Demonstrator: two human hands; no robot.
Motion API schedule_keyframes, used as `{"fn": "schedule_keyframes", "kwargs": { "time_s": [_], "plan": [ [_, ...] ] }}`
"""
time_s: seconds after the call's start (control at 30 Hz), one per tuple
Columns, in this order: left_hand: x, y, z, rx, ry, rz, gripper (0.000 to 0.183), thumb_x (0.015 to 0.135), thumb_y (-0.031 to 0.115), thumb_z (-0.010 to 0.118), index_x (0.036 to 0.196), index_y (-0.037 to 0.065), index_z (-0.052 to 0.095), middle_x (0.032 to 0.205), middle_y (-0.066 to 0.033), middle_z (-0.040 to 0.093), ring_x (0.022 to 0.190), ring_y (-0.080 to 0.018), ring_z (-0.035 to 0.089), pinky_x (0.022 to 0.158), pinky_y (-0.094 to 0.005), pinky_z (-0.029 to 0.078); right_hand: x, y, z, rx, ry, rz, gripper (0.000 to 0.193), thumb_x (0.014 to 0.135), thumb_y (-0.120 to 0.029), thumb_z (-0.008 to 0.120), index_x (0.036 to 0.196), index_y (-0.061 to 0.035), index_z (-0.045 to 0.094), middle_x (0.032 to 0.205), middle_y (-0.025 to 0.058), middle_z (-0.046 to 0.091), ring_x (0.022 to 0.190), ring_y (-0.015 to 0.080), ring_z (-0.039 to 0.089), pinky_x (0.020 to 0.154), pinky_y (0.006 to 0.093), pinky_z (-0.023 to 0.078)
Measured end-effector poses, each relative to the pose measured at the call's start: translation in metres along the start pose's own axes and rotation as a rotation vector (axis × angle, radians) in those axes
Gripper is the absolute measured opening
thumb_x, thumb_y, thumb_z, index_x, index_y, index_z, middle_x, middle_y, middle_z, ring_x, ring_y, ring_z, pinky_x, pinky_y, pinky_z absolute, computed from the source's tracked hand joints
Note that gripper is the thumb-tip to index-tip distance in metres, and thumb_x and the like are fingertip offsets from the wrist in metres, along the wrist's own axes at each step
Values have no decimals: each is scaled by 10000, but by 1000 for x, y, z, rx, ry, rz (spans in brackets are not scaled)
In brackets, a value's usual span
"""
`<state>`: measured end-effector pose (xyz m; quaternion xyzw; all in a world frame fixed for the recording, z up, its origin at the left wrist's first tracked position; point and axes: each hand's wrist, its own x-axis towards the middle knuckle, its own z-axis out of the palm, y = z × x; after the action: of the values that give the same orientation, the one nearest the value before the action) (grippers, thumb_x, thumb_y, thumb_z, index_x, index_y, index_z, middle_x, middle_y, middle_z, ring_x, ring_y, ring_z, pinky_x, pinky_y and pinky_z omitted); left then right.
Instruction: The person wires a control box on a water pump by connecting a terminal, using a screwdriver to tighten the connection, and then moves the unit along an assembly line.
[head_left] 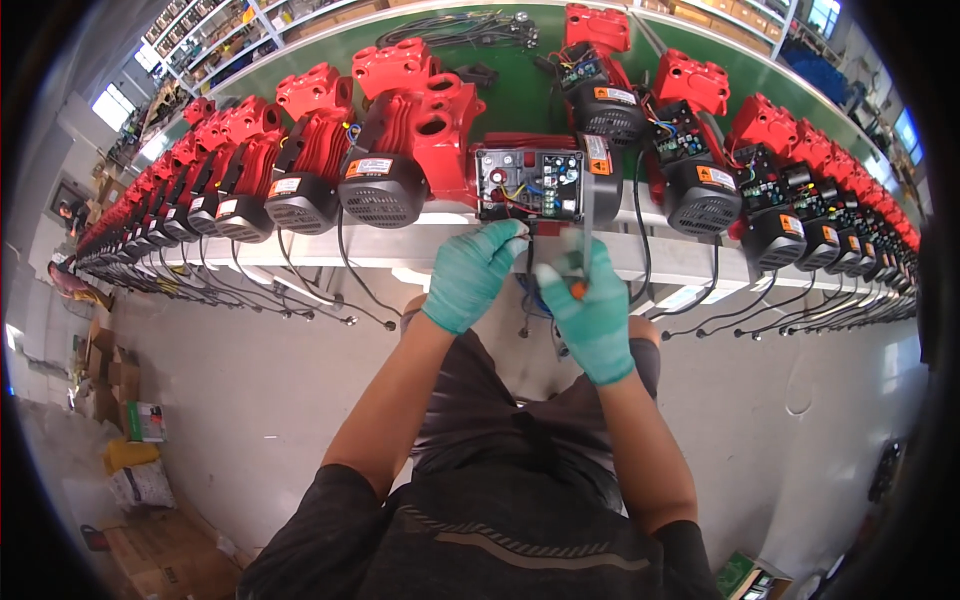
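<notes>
Left hand (pixel 470 278), gloved in green: thumb and fingertips drawn close together at the lower edge of an open control box (pixel 530 185); whether a small item sits between them, cannot tell. Right hand (pixel 594 325), same glove, fingers curled in a grip round a slim tool (pixel 587 225), its orange handle (pixel 579 290) showing among the fingers, grey shaft pointing up from them past the box's right side. Thumb area blurred. The box lies just beyond both sets of fingertips, nearer the left, its black frame exposing a circuit board with yellow, red and blue wires (pixel 515 194). Black motor cover (pixel 604 190) beyond the right fingers, bearing an orange-and-white label (pixel 598 155). Red pump housing (pixel 450 140) beyond the left fingers, to their left. Black cable (pixel 530 258) hangs between the two hands. Further left of the left fingers, a row of red pumps with black end covers (pixel 385 192); right of the right fingers, more units with wired boards (pixel 683 130). Far beyond the fingertips, coiled dark cables (pixel 455 32) on the green bench top (pixel 530 65).
</notes>
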<state>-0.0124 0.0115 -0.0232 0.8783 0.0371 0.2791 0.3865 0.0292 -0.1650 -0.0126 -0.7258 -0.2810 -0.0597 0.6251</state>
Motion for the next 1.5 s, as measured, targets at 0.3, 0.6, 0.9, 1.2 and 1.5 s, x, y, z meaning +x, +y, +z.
{"fn": "schedule_keyframes", "kwargs": {
  "time_s": [0.3, 0.6, 0.9, 1.2, 1.5],
  "plan": [
    [2, -4, -7, 61, -23, 81, 240, 935, 105, 707, 1164, 33, 715, 993, -156, 753, 858, -273, 746, 772, -341, 592, 24, 9, 22, -104, -88, -28, 192, 935, -156, 746, 1044, -13, 678, 813, 148, 701, 661, 257, 660, 625, 366, 524],
    [14, 1, -20, -191, -191, -126, 150, 990, 81, 649, 1127, 20, 639, 1002, -100, 720, 931, -191, 720, 811, -336, 572, 13, 15, 20, 83, -54, 287, 179, 984, -178, 701, 995, -1, 679, 703, 93, 653, 614, 172, 608, 617, 330, 511],
    [16, 15, -36, -161, -219, -155, 176, 974, 109, 681, 1128, 27, 658, 970, -99, 717, 845, -162, 693, 771, -324, 559, 30, 13, 7, -198, -31, -305, 426, 923, -95, 705, 1338, -162, 635, 1065, 74, 685, 842, 246, 710, 703, 361, 588],
    [20, 15, -38, -119, -275, -95, 166, 963, 66, 652, 1126, 44, 669, 882, -68, 675, 786, -135, 636, 755, -297, 543, 32, 9, 13, -450, -223, -325, 134, 984, -199, 644, 967, -66, 645, 753, 86, 653, 549, 236, 631, 521, 339, 537],
    [23, 12, -40, -209, -321, -152, 141, 971, 69, 658, 1108, 34, 663, 907, -29, 668, 801, -88, 610, 754, -278, 533, 13, 8, 8, 77, -181, 332, 242, 1035, -285, 617, 1059, -49, 665, 727, 48, 673, 500, 174, 629, 470, 314, 503]
  ]
}}
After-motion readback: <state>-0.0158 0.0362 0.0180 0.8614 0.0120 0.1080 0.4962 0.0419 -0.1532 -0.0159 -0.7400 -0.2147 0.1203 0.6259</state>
